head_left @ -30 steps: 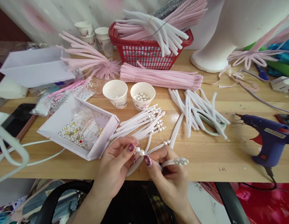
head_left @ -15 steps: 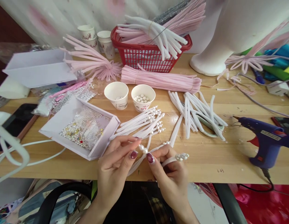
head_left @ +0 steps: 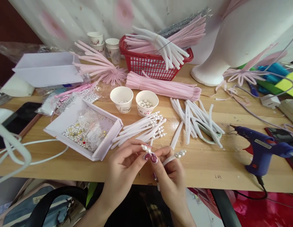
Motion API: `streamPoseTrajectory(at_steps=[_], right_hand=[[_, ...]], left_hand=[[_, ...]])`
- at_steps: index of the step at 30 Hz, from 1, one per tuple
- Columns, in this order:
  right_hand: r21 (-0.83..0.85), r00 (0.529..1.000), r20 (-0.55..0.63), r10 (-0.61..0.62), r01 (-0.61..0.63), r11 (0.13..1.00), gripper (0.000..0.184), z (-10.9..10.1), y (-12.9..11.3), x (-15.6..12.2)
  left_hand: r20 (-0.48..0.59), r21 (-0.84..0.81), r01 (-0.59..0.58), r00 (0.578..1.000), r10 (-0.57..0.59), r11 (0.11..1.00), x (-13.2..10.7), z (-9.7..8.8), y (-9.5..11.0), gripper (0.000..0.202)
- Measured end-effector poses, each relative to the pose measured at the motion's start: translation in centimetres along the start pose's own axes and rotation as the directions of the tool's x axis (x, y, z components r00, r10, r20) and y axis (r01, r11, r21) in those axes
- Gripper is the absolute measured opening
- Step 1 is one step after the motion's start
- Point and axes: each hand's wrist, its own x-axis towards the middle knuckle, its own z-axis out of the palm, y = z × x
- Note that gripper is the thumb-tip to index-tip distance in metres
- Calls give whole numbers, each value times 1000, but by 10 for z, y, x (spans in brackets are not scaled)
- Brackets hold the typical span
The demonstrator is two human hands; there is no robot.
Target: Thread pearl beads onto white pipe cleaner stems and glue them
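Note:
My left hand (head_left: 126,165) pinches a pearl-tipped white pipe cleaner (head_left: 146,148) just below its beads, thumb bent in against the fingers. Close against it, my right hand (head_left: 172,175) grips the same stem, the two thumbnails nearly touching. Another white pipe cleaner with pearls at its end (head_left: 180,154) sticks out to the right between my right fingers. Much of the stems is hidden by the hands. Just beyond lies a pile of pearl-tipped white pipe cleaners (head_left: 141,127). Two paper cups stand behind it, a left cup (head_left: 121,99) and a right cup (head_left: 147,103), both holding beads.
A white box (head_left: 106,146) of small beads lies left. Plain white pipe cleaners (head_left: 196,123) cover green-handled scissors at right, near a blue glue gun (head_left: 260,148). Behind are a pink pipe cleaner bundle (head_left: 162,85), a red basket (head_left: 151,64) and a white mannequin stand (head_left: 208,74).
My left hand has moved right, up against my right hand, and its thumb now meets the right thumb below the pearls. The whole view has shifted slightly.

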Motion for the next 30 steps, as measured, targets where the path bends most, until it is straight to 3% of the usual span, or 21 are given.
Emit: streamPoseTrajectory(at_steps=[2,5,9,12,14,17,19,21,30], right_hand=[[-40,1000,-10,-26,25,999,16,0,0,0],[-94,998,-20,-55,53,994,18,-1,-1,0],[-129,994,-54,-90,83,988,16,-2,0,1],[-116,993,-66,-94,86,989,17,-2,1,2],[-80,995,-65,-75,70,994,19,0,1,2],[-6,993,-115,-28,28,1000,23,5,-1,0],[32,984,-181,-1,7,999,27,9,-3,-1],[47,975,-224,18,-8,999,31,12,-6,-2],[-10,974,-224,19,-22,1000,35,13,-5,-3]], left_hand=[[28,197,-174,985,172,965,2,-1,2,13],[126,409,-382,923,364,829,3,-3,6,21],[196,470,-448,893,405,760,4,-4,10,23],[181,434,-421,907,381,796,4,-3,9,23],[127,368,-343,939,319,864,2,-2,8,22],[-6,182,-113,993,117,977,-2,0,7,24],[-65,58,34,997,-31,998,-6,2,6,26],[-94,7,109,990,-108,994,-8,4,5,21],[-83,106,-22,996,31,994,-2,6,5,12]])
